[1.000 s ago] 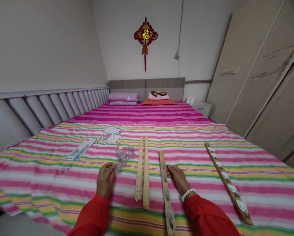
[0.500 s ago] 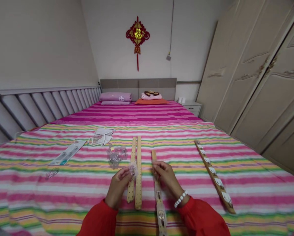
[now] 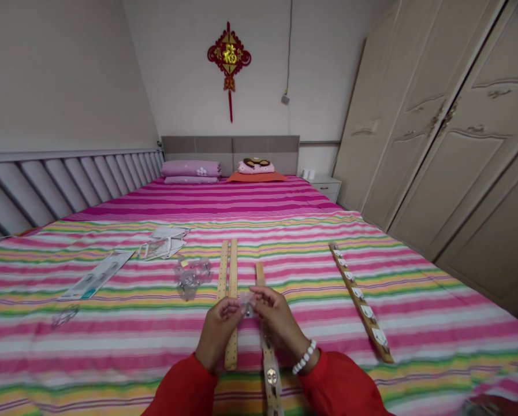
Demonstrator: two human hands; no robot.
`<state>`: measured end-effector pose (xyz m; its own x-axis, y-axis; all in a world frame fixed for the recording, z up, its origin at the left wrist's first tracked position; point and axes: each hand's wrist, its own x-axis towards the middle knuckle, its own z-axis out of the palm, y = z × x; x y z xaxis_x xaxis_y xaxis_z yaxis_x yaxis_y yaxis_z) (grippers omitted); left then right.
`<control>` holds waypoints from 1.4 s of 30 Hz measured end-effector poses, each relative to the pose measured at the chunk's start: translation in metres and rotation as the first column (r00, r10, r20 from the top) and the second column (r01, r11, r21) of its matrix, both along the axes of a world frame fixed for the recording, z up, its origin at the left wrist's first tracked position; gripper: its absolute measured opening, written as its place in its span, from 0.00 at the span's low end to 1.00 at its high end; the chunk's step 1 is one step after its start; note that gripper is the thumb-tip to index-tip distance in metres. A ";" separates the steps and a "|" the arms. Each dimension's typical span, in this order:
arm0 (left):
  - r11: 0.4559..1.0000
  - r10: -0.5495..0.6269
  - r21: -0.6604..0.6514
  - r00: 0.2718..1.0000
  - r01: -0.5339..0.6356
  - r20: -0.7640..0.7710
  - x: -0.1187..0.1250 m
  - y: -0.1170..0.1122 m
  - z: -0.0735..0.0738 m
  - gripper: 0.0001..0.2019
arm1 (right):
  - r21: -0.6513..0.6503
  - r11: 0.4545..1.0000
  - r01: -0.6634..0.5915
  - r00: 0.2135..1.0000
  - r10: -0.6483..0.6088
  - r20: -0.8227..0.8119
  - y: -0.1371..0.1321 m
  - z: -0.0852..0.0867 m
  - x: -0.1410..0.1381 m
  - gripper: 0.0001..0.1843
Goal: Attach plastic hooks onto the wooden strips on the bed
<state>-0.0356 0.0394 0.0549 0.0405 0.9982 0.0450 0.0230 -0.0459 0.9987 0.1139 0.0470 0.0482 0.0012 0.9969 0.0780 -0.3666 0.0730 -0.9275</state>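
Observation:
Between my two hands is a small clear plastic packet (image 3: 247,304) with something metallic inside. My left hand (image 3: 218,328) pinches its left side. The fingers of my right hand (image 3: 276,315) close on its right side; a white bead bracelet circles that wrist. Beneath my right hand lies a wooden strip (image 3: 272,364) with metal fittings fixed along it, partly hidden by the hand. Two bare wooden strips with holes, one on the left (image 3: 223,268) and one on the right (image 3: 233,271), lie side by side behind my left hand.
Clear packets (image 3: 193,277) lie in a pile on the striped bedspread (image 3: 124,341). Beyond them are white wrappers (image 3: 166,240), and at the left a flat package (image 3: 96,275) and thin wire pieces (image 3: 66,315). A wooden rail with white hooks (image 3: 360,303) lies at right.
My right hand has left the wooden strip and moved left to the packet. Both hands now meet on it. The whole view has shifted slightly.

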 end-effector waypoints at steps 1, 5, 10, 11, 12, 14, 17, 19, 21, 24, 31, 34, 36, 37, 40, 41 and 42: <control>0.998 0.006 0.062 0.996 0.000 -0.088 0.000 0.000 0.001 0.11 | 0.014 1.000 0.018 1.000 -0.019 0.015 0.000 0.001 0.002 0.17; 0.928 0.101 0.358 0.852 0.106 -0.513 -0.003 -0.001 0.014 0.08 | 0.119 0.992 0.044 0.985 -0.063 0.161 -0.003 0.009 0.009 0.14; 0.882 0.151 0.439 0.779 0.173 -0.609 -0.004 0.006 0.032 0.11 | 0.122 0.990 0.066 0.977 -0.089 0.192 -0.004 0.008 0.011 0.06; 0.892 0.127 0.422 0.808 0.160 -0.575 -0.004 0.009 0.034 0.12 | 0.086 0.995 0.052 0.985 -0.065 0.161 -0.004 0.006 0.011 0.06; 0.907 0.100 0.398 0.847 0.138 -0.522 -0.004 0.011 0.036 0.13 | 0.048 0.998 0.032 0.992 -0.037 0.120 -0.004 0.005 0.011 0.07; 0.943 0.061 0.326 0.929 0.066 -0.365 -0.002 0.015 0.039 0.16 | -0.014 1.000 -0.006 1.000 0.006 0.020 -0.004 0.001 0.009 0.09; 0.986 0.070 0.161 0.990 -0.050 -0.121 0.004 0.017 0.037 0.20 | -0.067 0.998 -0.005 0.993 -0.003 -0.121 -0.005 -0.003 0.007 0.11; 0.997 0.057 0.056 0.998 -0.055 -0.033 0.009 0.017 0.031 0.22 | -0.092 0.996 0.004 0.986 -0.020 -0.169 -0.005 -0.003 0.005 0.12; 1.000 0.022 0.000 1.000 -0.022 0.012 0.015 0.016 0.024 0.22 | -0.110 0.994 0.005 0.980 -0.027 -0.195 -0.005 -0.004 0.004 0.12; 1.000 0.009 -0.009 0.999 -0.008 0.052 0.021 0.016 0.014 0.21 | -0.122 0.992 0.012 0.977 -0.038 -0.210 -0.004 -0.005 0.003 0.13; 0.998 -0.002 -0.067 0.996 0.008 0.088 0.024 0.026 0.003 0.18 | -0.132 0.988 0.076 0.990 -0.091 -0.112 0.004 -0.017 0.009 0.14; 0.993 -0.021 -0.111 0.995 0.032 0.097 0.027 0.036 -0.002 0.20 | -0.128 0.987 0.101 0.994 -0.106 -0.033 0.015 -0.020 0.018 0.15; 0.992 -0.043 -0.116 0.993 0.055 0.106 0.031 0.047 -0.004 0.20 | -0.130 0.986 0.102 0.995 -0.101 0.015 0.026 -0.019 0.024 0.16; 0.992 -0.052 -0.113 0.993 0.064 0.105 0.033 0.055 -0.004 0.20 | -0.131 0.986 0.102 0.995 -0.098 0.033 0.033 -0.018 0.026 0.16; 0.993 -0.058 -0.098 0.995 0.066 0.081 0.040 0.080 -0.004 0.19 | -0.134 0.984 0.116 0.992 -0.109 0.056 0.056 -0.017 0.033 0.14; 0.994 -0.051 -0.092 0.996 0.058 0.073 0.043 0.089 -0.005 0.18 | -0.130 0.982 0.134 0.990 -0.126 0.066 0.064 -0.017 0.034 0.13; 0.995 -0.043 -0.086 0.997 0.048 0.065 0.046 0.098 -0.007 0.18 | -0.122 0.980 0.159 0.986 -0.150 0.078 0.072 -0.018 0.035 0.12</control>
<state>0.0100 0.1370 0.0483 0.0859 0.9956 -0.0384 -0.0403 0.0419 0.9983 0.1489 0.1189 0.0301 0.1548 0.9870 -0.0442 -0.2961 0.0036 -0.9551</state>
